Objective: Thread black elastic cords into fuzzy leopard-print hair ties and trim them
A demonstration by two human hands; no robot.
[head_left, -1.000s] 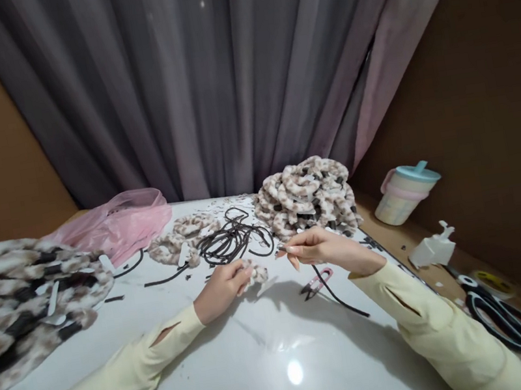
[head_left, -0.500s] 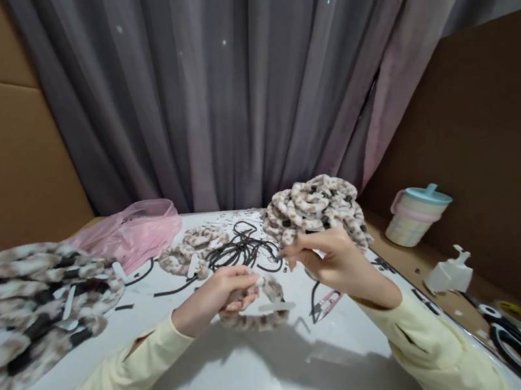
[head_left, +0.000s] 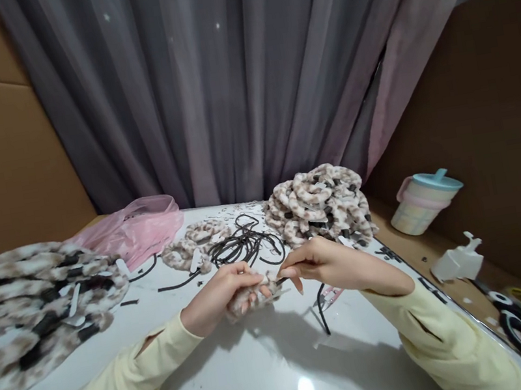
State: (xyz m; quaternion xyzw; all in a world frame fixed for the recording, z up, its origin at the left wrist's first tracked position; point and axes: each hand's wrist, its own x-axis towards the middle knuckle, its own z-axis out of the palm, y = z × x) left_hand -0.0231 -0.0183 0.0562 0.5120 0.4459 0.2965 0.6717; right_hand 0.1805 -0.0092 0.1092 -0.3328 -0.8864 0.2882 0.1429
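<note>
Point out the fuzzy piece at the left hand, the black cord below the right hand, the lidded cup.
Fuzzy piece (head_left: 272,283): head view, fluffy patch near the fingertips.
Black cord (head_left: 321,309): head view, middle of the dangling length.
Lidded cup (head_left: 412,218): head view, pale body below the blue lid.

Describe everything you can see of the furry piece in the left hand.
The furry piece looks like soft plush, white mottled with greyish brown. The left hand holds it over the table, hiding part of it, so its full shape cannot be told. A pale strip juts out at its right. The right hand holds a dark cord close by its right end; contact is unclear.
</note>
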